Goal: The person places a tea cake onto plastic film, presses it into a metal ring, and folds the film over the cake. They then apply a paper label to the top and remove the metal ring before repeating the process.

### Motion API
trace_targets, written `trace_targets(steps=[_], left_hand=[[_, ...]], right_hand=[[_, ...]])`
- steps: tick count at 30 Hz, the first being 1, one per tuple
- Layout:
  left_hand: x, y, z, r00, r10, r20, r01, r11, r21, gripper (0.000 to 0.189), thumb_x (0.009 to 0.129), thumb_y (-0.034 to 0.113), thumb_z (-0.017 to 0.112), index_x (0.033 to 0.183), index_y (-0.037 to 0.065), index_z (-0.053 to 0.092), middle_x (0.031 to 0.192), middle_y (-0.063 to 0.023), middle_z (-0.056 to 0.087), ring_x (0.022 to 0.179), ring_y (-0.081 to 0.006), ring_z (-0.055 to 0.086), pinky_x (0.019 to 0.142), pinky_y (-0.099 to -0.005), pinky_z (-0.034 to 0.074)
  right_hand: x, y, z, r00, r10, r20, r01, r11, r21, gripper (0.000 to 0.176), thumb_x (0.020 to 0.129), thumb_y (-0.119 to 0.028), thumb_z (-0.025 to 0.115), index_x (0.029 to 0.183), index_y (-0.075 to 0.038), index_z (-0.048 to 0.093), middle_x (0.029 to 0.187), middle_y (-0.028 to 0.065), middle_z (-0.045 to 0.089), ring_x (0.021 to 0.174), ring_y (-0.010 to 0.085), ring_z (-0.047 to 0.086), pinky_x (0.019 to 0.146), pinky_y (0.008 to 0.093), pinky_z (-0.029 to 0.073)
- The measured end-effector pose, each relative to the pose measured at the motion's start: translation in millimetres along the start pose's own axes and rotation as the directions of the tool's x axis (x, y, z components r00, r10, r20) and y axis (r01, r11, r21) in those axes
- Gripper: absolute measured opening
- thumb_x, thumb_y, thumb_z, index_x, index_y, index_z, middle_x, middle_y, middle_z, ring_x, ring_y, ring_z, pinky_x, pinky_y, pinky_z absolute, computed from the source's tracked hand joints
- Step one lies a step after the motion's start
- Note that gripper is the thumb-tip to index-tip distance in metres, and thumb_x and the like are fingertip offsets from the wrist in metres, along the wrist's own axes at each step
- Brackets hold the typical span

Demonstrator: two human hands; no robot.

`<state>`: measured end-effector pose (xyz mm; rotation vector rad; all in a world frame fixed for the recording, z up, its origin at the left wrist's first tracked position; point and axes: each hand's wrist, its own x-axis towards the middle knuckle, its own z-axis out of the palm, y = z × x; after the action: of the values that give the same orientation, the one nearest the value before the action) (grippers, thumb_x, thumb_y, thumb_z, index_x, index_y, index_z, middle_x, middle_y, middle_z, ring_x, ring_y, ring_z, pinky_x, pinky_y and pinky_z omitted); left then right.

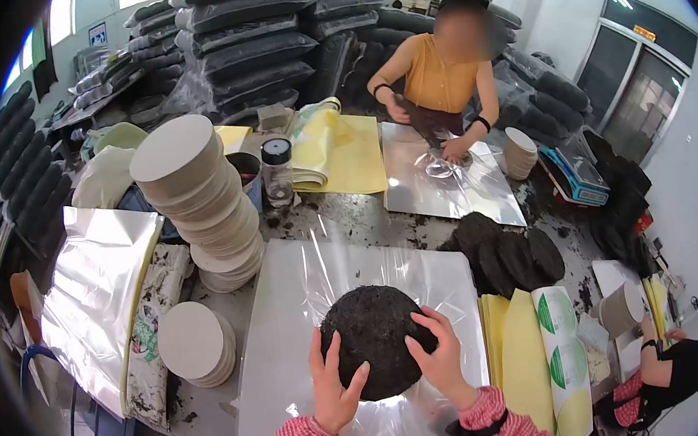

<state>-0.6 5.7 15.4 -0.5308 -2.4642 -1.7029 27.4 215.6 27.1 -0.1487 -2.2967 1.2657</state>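
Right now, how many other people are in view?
2: a person in orange across the table, and a person in black at lower right. Others may be hidden.

No lettering is legible: green print on the label strip right of the dark disc, marks on the blue box and orange door sticker beyond it rightward, and the blue wall sign far beyond it leftward

the dark disc looks rough and matt, the clear plastic film glossy.
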Motion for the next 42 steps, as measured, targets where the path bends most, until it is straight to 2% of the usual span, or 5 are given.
trace_targets(steps=[16, 20, 27, 39, 42], left_hand=[[12, -2, 9, 0.997, -0.037, 0.063, 0.028, 0.991, 0.131, 0.070, 0.069, 0.005, 0.082, 0.134, 0.003, 0.056, 0.152, -0.0226, 0.036, 0.142, -0.0419, 0.032, 0.117, -0.0466, 0.030], [17, -6, 3, 0.998, -0.026, 0.049, 0.020, 0.993, 0.120, 0.065, 0.067, 0.003, 0.081, 0.128, 0.004, 0.059, 0.143, -0.0196, 0.045, 0.134, -0.0401, 0.040, 0.112, -0.0453, 0.036], [39, 11, 12, 0.987, 0.004, 0.161, -0.074, 0.900, 0.429, 0.067, 0.064, 0.003, 0.081, 0.124, 0.001, 0.053, 0.126, -0.0174, 0.050, 0.118, -0.0382, 0.048, 0.104, -0.0487, 0.038], [111, -6, 13, 0.204, -0.077, 0.976, -0.759, 0.617, 0.208, 0.107, 0.061, 0.045, 0.088, 0.130, -0.022, 0.042, 0.113, -0.0265, 0.056, 0.111, -0.0375, 0.058, 0.092, -0.0360, 0.053], [84, -12, 32, 0.384, -0.148, 0.912, -0.667, 0.638, 0.385, 0.084, 0.062, 0.038, 0.088, 0.117, -0.015, 0.053, 0.107, -0.0231, 0.058, 0.104, -0.0353, 0.064, 0.086, -0.0346, 0.055]], right_hand=[[22, -2, 20, 0.816, -0.175, 0.551, 0.458, 0.778, -0.431, 0.011, 0.078, -0.014, 0.067, 0.087, -0.008, 0.064, 0.084, 0.0083, 0.056, 0.086, 0.0274, 0.062, 0.071, 0.0397, 0.052], [42, -12, -26, 0.765, -0.325, 0.556, 0.495, 0.849, -0.185, 0.089, 0.080, -0.058, 0.069, 0.140, 0.004, 0.048, 0.149, 0.0235, 0.043, 0.141, 0.0362, 0.038, 0.115, 0.0470, 0.033], [24, 10, 5, 0.559, -0.240, 0.794, 0.654, 0.716, -0.244, 0.099, 0.081, -0.064, 0.061, 0.140, 0.013, 0.040, 0.154, 0.0242, 0.034, 0.148, 0.0339, 0.027, 0.121, 0.0461, 0.022], [20, 25, 28, 0.490, -0.010, 0.872, 0.421, 0.878, -0.226, 0.114, 0.074, -0.065, 0.071, 0.145, 0.013, 0.028, 0.152, 0.0315, 0.030, 0.146, 0.0423, 0.025, 0.118, 0.0530, 0.023], [6, 22, 38, 0.561, 0.041, 0.827, 0.420, 0.846, -0.327, 0.111, 0.067, -0.056, 0.080, 0.143, 0.011, 0.035, 0.152, 0.0272, 0.033, 0.144, 0.0400, 0.030, 0.118, 0.0527, 0.024]])
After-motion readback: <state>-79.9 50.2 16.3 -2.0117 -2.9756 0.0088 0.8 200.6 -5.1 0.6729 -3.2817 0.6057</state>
